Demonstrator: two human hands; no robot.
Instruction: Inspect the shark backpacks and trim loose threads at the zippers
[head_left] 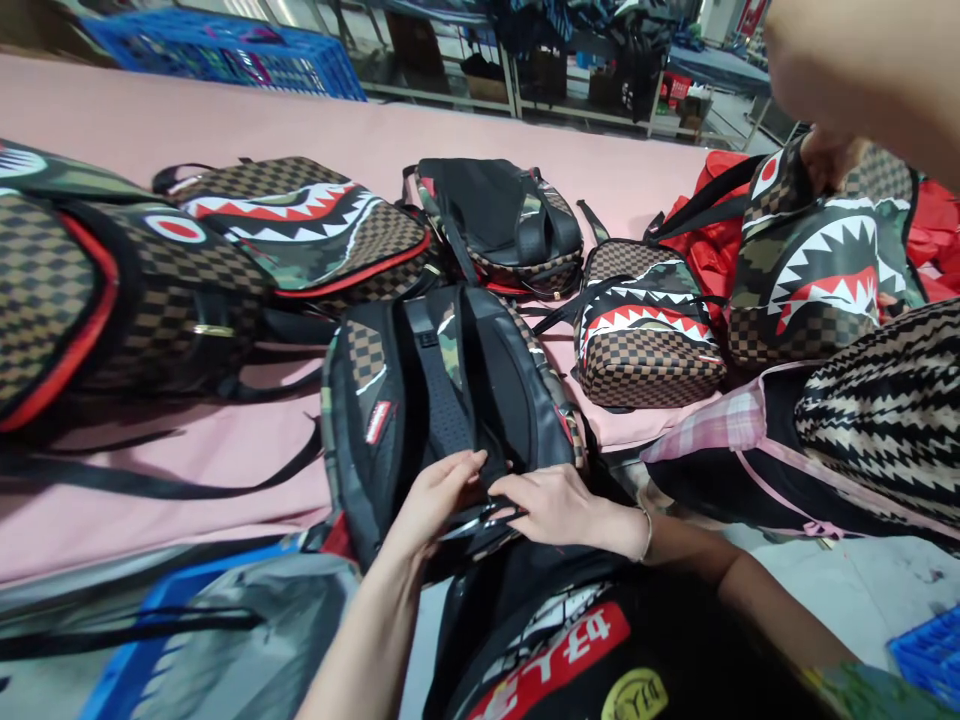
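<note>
Black padded fabric lies under both hands: the left hand [437,497] has its fingers bent, tips on the lower end of a shoulder strap, and whether it pinches anything cannot be told. The right hand [553,505] lies nearly flat, fingers stretched towards the left hand, holding nothing that shows. Both rest on the bottom end of the backpack [450,395], which lies straps-up at the near edge of the pink table [187,465], about midway along it.

Just beyond it lie a shark-mouth backpack [300,225] and a black-backed backpack [499,225]. A small checkered backpack [645,335] lies towards the table's right end, and a large checkered backpack [112,290] towards its left end. At the right end a co-worker's hand [825,160] grips the top of another shark-mouth bag [821,270], in front of red bags [701,240]. A blue crate [225,50] stands behind the far left corner.
</note>
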